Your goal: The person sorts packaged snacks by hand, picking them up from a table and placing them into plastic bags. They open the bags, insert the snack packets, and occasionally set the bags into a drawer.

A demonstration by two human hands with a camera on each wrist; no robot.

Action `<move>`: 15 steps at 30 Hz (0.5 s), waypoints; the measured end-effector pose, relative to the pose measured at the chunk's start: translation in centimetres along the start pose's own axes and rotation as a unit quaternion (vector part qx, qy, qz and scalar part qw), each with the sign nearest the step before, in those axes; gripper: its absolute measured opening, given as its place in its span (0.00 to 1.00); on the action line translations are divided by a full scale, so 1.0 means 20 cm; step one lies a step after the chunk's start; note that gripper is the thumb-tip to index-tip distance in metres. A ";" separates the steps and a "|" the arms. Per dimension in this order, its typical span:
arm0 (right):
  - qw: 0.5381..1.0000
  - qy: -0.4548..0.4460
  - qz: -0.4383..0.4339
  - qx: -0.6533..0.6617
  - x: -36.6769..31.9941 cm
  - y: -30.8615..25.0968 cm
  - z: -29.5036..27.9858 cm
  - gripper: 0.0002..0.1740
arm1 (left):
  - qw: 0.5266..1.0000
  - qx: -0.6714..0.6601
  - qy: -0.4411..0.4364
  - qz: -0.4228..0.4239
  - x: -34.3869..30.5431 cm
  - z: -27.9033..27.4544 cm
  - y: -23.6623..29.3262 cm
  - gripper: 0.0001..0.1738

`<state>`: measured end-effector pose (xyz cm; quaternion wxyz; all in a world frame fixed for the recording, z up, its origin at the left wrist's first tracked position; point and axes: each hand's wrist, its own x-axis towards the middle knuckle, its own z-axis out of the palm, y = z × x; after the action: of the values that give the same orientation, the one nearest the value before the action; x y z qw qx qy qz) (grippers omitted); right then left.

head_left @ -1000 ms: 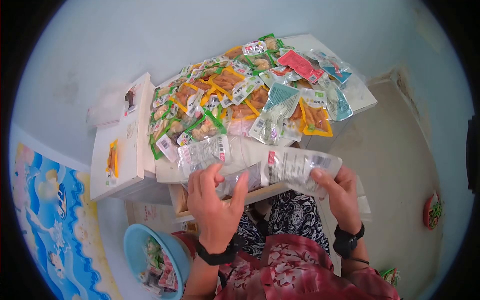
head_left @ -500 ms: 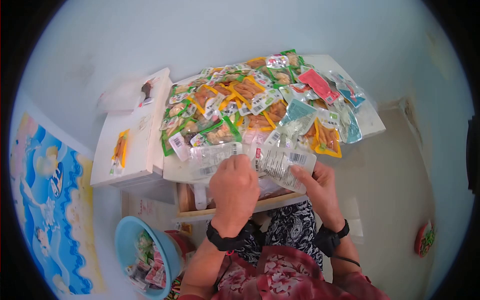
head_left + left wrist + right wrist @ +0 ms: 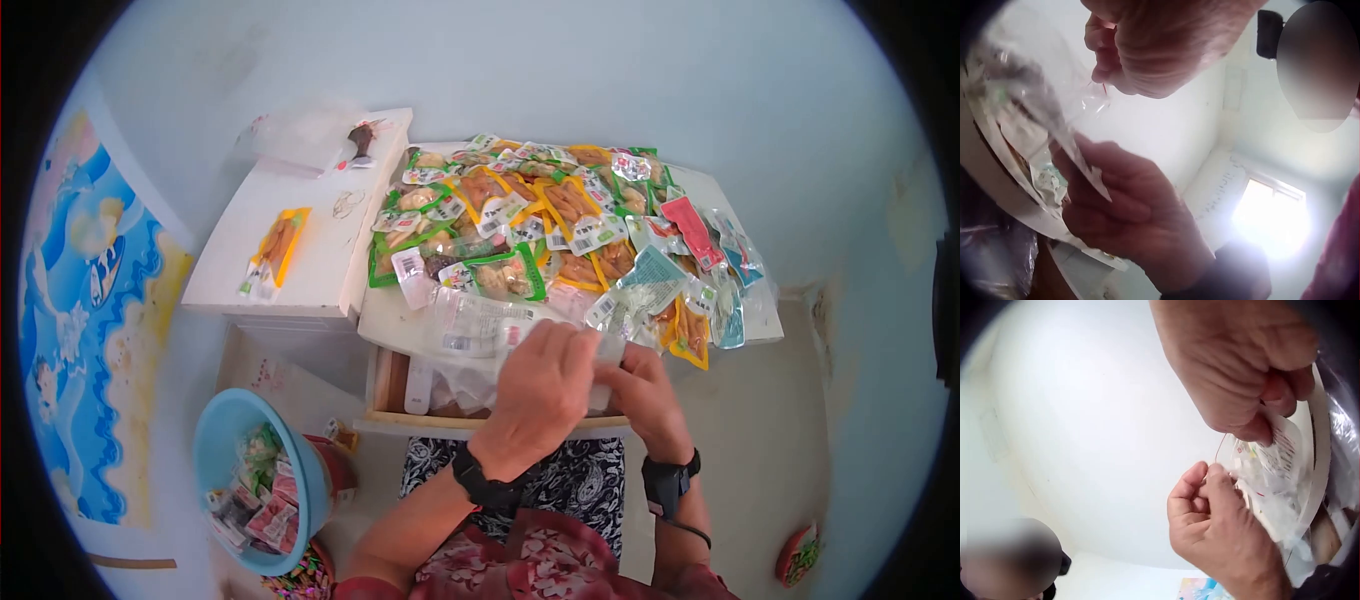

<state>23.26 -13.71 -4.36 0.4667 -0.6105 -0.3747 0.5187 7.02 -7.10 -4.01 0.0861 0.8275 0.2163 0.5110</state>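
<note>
The right hand [image 3: 650, 400] grips a clear and whitish printed packet [image 3: 612, 350] at its edge, above the front of the table. Close beside it, the left hand [image 3: 545, 385] has its fingers curled, with thumb and finger pinching the packet's other edge. In the right wrist view a thin red line runs between the fingertips of the left hand [image 3: 1222, 531] and the right hand [image 3: 1241, 369]. The left wrist view shows the packet [image 3: 1085, 162] edge-on in the right hand [image 3: 1129, 212], below the left hand [image 3: 1172, 44].
Many food packets [image 3: 495, 273] cover the table [image 3: 385, 325]. Below its front edge an open drawer [image 3: 390, 385] holds plastic. To the left are a white cabinet [image 3: 225, 250] with a packet and a blue bucket [image 3: 315, 480] holding packets.
The left hand has moved in against the right hand and curled its fingers at the packet. The packet has turned and is now largely hidden by the hands. The head view has shifted.
</note>
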 end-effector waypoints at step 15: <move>0.947 -0.226 -0.131 -0.187 0.27 0.11 0.10 0.05 | 0.993 -0.117 0.008 -0.026 -0.06 -0.02 -0.10 0.13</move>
<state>22.19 -8.86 -8.07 0.3111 -0.4995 -0.6371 0.4978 5.67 -5.89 -5.44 0.1941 0.8018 0.1765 0.5369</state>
